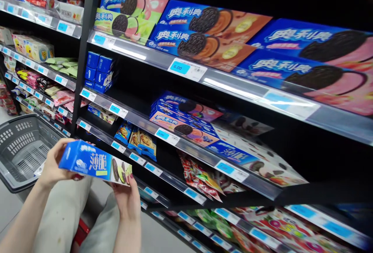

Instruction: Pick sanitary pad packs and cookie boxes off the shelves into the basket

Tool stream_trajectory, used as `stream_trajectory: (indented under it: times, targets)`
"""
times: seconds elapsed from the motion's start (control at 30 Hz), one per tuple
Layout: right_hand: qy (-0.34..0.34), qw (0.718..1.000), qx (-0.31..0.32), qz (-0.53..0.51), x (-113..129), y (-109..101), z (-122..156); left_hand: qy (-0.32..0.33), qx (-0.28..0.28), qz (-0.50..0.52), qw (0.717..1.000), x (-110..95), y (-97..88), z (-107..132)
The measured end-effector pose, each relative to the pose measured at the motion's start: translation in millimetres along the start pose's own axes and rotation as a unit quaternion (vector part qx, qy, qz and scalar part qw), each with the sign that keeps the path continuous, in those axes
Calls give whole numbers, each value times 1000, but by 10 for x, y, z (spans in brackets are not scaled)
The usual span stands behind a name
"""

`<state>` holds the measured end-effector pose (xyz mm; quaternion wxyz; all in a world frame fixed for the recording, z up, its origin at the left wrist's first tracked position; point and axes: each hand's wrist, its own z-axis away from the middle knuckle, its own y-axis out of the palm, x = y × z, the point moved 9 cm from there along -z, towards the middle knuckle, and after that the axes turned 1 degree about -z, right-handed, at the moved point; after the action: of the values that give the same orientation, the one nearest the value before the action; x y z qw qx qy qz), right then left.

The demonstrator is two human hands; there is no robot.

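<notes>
Between my two hands is a blue-and-white box of thin Oreo cookies [97,164], held level above my knees with its printed face toward me. My left hand [55,163] grips the blue end, fingers around its edges. At the white end, my right hand [128,191] closes on the box, its thumb on the near edge and fingers underneath. Just right of the box, a low shelf carries blue cookie bags [136,140]. Another cookie box with the same style of lettering [236,154] lies at the front of the shelf above.
A grey shopping basket [21,123] stands on the floor at left. Stacked Oreo boxes [204,31] line the upper shelf, and small blue boxes [99,70] sit by the black post [84,51]. Clear shelf edges with price tags [188,68] stick out on the right.
</notes>
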<state>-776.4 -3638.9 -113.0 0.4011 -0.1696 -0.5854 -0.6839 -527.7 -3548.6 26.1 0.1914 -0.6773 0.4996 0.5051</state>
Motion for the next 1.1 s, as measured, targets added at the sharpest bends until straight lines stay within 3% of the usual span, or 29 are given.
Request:
stream_trajectory:
  times: [0.07, 0.13, 0.23, 0.33, 0.47, 0.67, 0.8, 1.1]
  targets:
    - [-21, 999, 2, 27, 116, 9, 103, -32, -58, 30, 997, 169, -209, -38]
    - [-54, 997, -14, 45, 229, 17, 213, -76, -84, 69, 991, 356, -291, -35]
    - [-101, 991, -43, 74, 382, 44, 359, -133, -85, 117, 981, 573, -261, 9]
    - [-115, 988, -47, 98, 492, 86, 446, -151, -81, 143, 975, 660, -207, 42]
    - [-114, 988, -40, 100, 568, 45, 452, -143, -39, 110, 983, 638, -140, 26]
    - [-127, 977, -117, 127, 671, -252, 380, -64, 36, -64, 995, 410, -69, -23]
    - [-114, 972, -144, 146, 745, -286, 397, -71, 95, -109, 987, 384, 59, 10]
    - [-59, 963, -168, 203, 799, -295, 479, -79, 113, -203, 969, 347, 140, -6]
